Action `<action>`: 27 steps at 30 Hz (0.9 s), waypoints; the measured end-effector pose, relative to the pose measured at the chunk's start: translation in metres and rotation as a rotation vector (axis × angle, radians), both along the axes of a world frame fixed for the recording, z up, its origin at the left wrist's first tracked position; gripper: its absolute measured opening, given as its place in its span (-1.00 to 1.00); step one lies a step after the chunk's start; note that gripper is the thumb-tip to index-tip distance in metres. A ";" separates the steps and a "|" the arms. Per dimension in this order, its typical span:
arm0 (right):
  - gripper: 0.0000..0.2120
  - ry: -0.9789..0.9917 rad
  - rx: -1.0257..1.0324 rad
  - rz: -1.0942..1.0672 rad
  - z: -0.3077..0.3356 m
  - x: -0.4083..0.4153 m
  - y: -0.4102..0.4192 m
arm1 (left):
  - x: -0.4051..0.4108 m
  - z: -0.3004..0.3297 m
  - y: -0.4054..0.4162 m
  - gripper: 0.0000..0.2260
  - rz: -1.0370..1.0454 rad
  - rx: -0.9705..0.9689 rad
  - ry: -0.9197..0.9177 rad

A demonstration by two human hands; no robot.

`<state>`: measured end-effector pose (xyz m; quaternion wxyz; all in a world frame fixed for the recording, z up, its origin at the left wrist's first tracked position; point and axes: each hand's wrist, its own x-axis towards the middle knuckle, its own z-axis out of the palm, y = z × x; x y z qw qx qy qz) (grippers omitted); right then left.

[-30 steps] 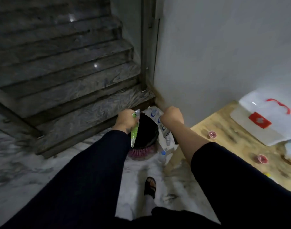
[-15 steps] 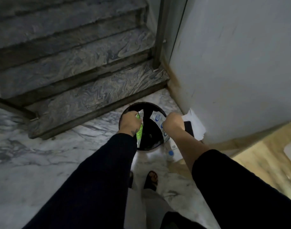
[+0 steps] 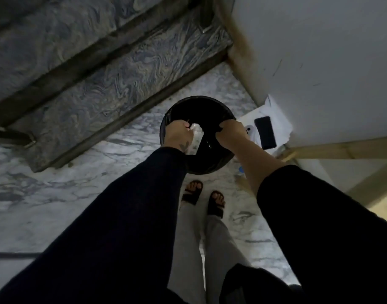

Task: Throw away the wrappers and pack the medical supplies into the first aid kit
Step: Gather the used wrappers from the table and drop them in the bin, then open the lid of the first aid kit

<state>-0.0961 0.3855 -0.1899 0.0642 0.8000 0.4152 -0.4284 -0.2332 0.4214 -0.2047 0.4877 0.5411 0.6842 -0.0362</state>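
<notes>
A round bin with a black liner (image 3: 197,100) stands on the marble floor right below me. My left hand (image 3: 177,134) hovers over the bin's left side, shut on a crumpled whitish wrapper (image 3: 195,138) that hangs into the opening. Over the right rim, my right hand (image 3: 231,133) is curled into a fist and seems to pinch the black liner's edge. No wrapper shows in that hand. The first aid kit is out of view.
A black phone (image 3: 265,132) and a white phone (image 3: 249,130) lie on white paper (image 3: 278,110) by the wall, right of the bin. Marble stairs (image 3: 122,69) rise at the left. A wooden table edge (image 3: 341,148) runs at the right. My sandalled feet (image 3: 192,193) stand just before the bin.
My view tipped down and closer over the bin, and the table with the kit left the frame. The white-and-blue wrapper no longer shows in my right hand. My left hand's wrapper now looks whitish, not green.
</notes>
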 end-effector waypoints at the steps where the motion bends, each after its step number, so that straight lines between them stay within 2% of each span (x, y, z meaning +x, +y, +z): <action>1: -0.69 -0.006 0.003 0.003 0.003 0.000 0.001 | -0.001 0.003 0.003 -0.70 -0.032 -0.016 0.001; 5: -0.66 -0.042 0.005 0.019 0.026 0.007 0.006 | 0.006 0.022 0.019 -0.69 -0.188 -0.034 0.005; 10: -0.62 -0.102 0.061 0.028 0.075 0.027 -0.003 | 0.040 0.075 0.038 -0.61 -0.781 0.008 0.167; 13: -0.58 -0.176 0.127 0.032 0.116 0.049 -0.019 | 0.068 0.112 0.045 -0.64 -0.993 0.130 0.223; 19: -0.54 -0.340 0.252 -0.118 0.199 0.113 -0.081 | 0.146 0.190 0.021 -0.68 -1.222 0.437 0.177; 27: -0.53 -0.559 0.357 -0.424 0.256 0.176 -0.192 | 0.254 0.244 -0.069 -0.52 -1.493 0.591 0.039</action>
